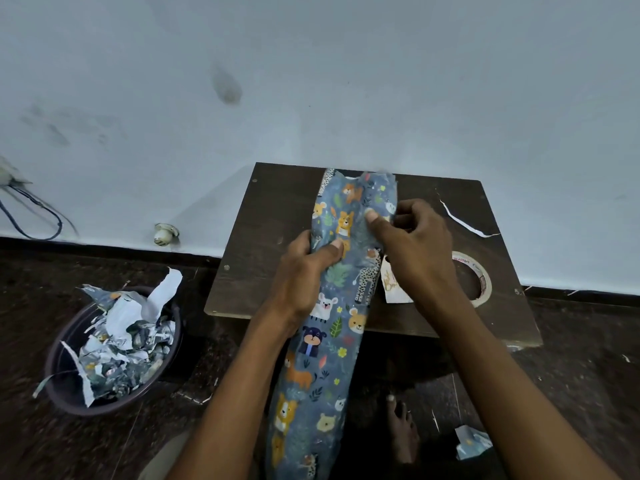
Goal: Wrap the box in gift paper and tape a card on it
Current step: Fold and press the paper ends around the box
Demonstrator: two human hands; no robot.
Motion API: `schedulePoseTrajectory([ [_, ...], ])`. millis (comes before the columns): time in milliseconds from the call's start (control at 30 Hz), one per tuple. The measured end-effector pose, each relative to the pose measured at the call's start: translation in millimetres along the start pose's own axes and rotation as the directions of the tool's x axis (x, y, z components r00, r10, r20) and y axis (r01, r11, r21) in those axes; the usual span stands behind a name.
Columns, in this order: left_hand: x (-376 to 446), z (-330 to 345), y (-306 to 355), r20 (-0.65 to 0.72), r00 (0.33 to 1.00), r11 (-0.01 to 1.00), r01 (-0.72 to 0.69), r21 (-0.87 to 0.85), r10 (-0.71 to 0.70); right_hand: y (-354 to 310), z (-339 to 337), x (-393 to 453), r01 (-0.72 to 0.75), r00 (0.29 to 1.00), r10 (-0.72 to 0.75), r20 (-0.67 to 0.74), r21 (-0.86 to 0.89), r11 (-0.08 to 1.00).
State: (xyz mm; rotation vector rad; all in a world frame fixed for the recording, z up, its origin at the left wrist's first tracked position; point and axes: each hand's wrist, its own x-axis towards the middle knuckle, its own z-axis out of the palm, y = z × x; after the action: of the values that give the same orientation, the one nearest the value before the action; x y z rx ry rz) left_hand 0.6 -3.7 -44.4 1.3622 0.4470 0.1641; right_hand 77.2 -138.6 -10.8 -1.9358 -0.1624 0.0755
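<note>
Early step: left hand grips rolled gift paper over surface; right hand pinches its edge. Box not visible. Card, tape roll beside. Next likely: unroll sheet flat.

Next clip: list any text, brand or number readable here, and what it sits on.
Red print on the inner core of the beige tape roll: a short brand word, too blurred to read.
Gold script on the small white card: partly hidden, unreadable.
Blue animal-print gift paper roll: pictures only, no words.
</note>
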Motion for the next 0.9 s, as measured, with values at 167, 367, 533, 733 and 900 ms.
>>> schedulePoseTrajectory([
  [167, 1, -8, 1, 0.048, 0.999, 0.997, -0.001, 0.082, -0.003, 1, -10, 16, -0.055, 0.998, 0.056, -0.003, 0.159, 0.986],
  [367, -2, -13, 5, 0.13, 0.991, 0.995, 0.019, 0.102, -0.032, -2, -29, 29, -0.017, 0.999, 0.005, 0.041, 0.292, 0.956],
  [533, -7, -13, 7, 0.235, 0.97, 0.964, -0.009, 0.266, -0.056, 4, -38, 38, 0.008, 0.99, -0.037, 0.134, 0.209, 0.978],
  [733, -7, -17, 12, 0.318, 0.946, 0.947, -0.042, 0.318, -0.065, 9, -48, 47, -0.111, 0.975, 0.047, 0.216, 0.296, 0.949],
  [900, -10, -13, 16, 0.305, 0.951, 0.985, 0.002, 0.172, -0.055, 14, -45, 50, -0.177, 0.965, 0.086, 0.247, 0.375, 0.91],
])
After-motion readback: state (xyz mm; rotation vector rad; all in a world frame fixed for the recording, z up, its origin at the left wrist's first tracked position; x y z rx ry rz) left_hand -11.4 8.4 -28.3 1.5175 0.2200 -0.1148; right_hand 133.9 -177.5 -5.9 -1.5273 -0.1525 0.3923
